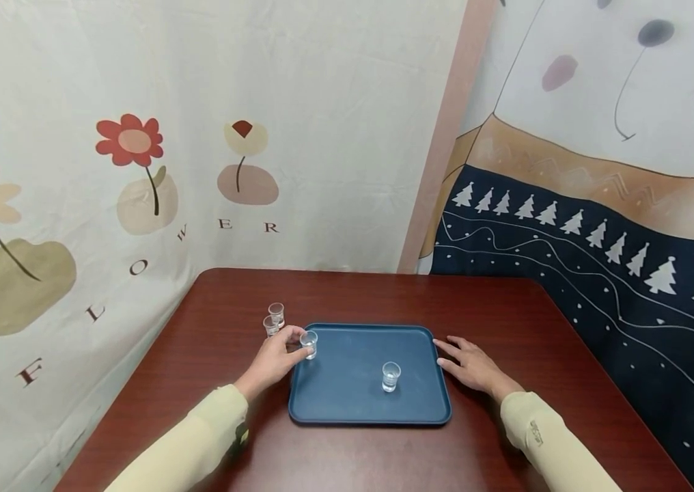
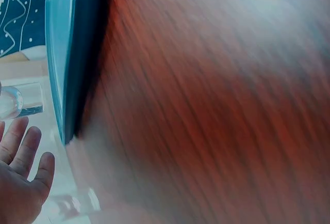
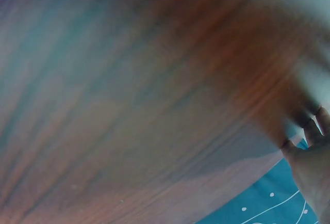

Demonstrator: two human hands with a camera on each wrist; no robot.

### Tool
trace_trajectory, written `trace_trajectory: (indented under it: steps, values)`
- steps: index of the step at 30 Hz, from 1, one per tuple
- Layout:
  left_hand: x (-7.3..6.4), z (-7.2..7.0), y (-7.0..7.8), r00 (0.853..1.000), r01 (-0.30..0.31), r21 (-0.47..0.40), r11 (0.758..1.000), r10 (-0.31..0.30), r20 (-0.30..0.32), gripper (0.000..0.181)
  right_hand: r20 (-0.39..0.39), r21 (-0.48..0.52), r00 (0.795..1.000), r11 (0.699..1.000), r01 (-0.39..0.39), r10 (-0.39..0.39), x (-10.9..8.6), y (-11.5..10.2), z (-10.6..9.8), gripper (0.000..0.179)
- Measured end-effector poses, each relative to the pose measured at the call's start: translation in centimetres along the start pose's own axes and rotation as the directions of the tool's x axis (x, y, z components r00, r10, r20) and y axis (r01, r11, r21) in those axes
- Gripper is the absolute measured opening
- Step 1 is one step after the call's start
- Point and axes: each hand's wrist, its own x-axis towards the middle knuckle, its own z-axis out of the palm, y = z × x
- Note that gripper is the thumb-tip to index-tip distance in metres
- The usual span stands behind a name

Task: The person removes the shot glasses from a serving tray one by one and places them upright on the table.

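Note:
My left hand (image 1: 274, 359) pinches a small clear shot glass (image 1: 309, 342) between thumb and fingers, over the left edge of the blue tray (image 1: 353, 408). Whether that glass touches the tray I cannot tell. In the left wrist view the glass (image 2: 32, 99) shows beyond the fingers. A second shot glass (image 1: 391, 377) stands upright on the tray, right of its middle. Beside the tray's right rim is my right hand (image 1: 475, 365), fingers extended, fingertips at the rim. The right wrist view shows only part of this hand (image 3: 312, 167), at its right edge.
Two more shot glasses, one behind (image 1: 276, 313) and one nearer (image 1: 270, 326), stand on the table left of the tray, just past my left hand. The dark red wooden table (image 1: 476, 301) ends at a printed cloth wall (image 1: 335, 137).

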Motion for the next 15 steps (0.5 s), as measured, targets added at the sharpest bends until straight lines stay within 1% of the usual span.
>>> trace_trajectory:
  steps: [4,8,15]
  values:
    - [-0.1,-0.9,-0.7,1.0,0.017,-0.007,1.0,-0.017,-0.008,0.027,-0.004,-0.001,1.0,1.0,0.002,-0.002,0.0,0.0,0.0,0.055]
    - [-0.2,-1.7,-1.4,0.999,0.035,0.011,0.999,-0.035,-0.023,0.028,-0.011,0.003,1.0,1.0,0.004,-0.004,0.0,0.0,0.0,0.055]
    - [-0.5,-3.0,-2.5,0.998,0.033,0.062,0.998,-0.03,-0.054,0.031,-0.016,0.004,1.0,1.0,0.007,-0.007,0.2,-0.1,0.0,0.055]
